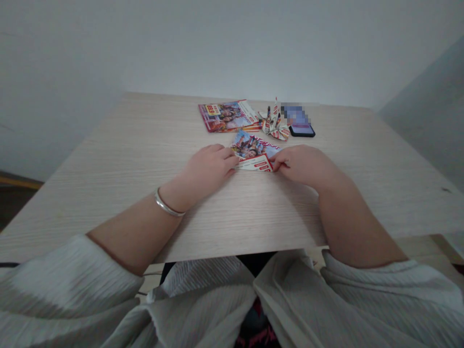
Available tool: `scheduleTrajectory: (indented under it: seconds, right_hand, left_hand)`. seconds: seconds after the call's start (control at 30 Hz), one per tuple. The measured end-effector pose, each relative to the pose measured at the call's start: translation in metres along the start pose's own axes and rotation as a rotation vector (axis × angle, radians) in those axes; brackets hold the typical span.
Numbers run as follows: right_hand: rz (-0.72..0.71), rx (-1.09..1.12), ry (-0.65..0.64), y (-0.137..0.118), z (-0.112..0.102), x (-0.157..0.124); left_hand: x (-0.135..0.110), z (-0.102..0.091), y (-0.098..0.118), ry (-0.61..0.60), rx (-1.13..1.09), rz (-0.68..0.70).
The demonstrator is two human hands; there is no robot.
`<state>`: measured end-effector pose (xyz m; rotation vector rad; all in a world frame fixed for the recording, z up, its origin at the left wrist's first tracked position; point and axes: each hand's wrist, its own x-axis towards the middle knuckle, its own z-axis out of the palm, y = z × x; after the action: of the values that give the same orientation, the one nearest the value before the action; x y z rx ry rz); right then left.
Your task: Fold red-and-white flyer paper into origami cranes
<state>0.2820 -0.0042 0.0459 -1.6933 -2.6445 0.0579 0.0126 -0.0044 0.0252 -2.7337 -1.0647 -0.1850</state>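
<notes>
A printed paper flyer (255, 147) lies on the table between my hands, its near edge folded up into a pale strip with red marks. My left hand (211, 166) grips the flyer's left end, fingertips pressing on the folded strip. At the other end, my right hand (302, 164) pinches the right corner between thumb and fingers. Just beyond the flyer stands a folded paper figure (275, 126) with pointed tips, made of similar printed paper.
A stack of colourful flyers (226, 116) rests farther back, left of the paper figure. To the figure's right lies a phone (302, 126) with its screen lit, partly blurred out. The pale wooden table (145, 145) meets a wall (217, 48) behind.
</notes>
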Motion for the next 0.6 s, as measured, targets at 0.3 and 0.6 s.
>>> scheduleTrajectory:
  seconds: [0.3,0.6]
  right_hand:
    - [-0.203,0.021,0.202,-0.042,0.013,0.005]
    - [-0.151,-0.062,0.233,-0.049,0.022,0.019]
  left_hand:
    - [0.003,0.002,-0.001,-0.002,0.087,0.014]
    - [0.005,-0.001,0.003,-0.005,0.013,-0.043]
